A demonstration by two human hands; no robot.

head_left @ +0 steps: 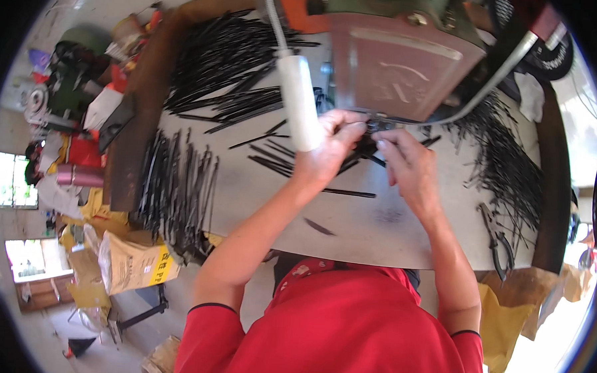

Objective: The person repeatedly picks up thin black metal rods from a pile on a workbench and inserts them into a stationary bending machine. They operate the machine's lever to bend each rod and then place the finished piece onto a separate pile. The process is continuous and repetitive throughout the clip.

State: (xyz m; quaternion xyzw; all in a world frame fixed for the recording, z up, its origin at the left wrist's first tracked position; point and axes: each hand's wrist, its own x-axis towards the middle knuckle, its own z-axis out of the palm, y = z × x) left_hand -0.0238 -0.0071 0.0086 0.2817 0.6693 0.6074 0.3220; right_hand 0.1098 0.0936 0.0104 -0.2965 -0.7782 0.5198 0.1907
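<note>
Both hands meet under the head of a bench machine (400,64) with a reddish-brown cover, at its small dark metal tooling (379,123). My left hand (327,144) pinches thumb and forefinger together at the tooling's left side; a white cylinder (298,103) hanging on a cord hides part of it. My right hand (409,166) has its fingers bent and pressed together just right of the tooling. What either hand grips is too small and dark to make out. Several thin black strips (273,160) lie on the table beside and beneath my hands.
Big heaps of black strips lie at the far left (217,63), near left (179,181) and right (503,155) of the pale tabletop (376,236). Dark pliers (497,242) rest near the right edge. Raised brown boards (145,106) border the table. A paper sack (135,263) stands left.
</note>
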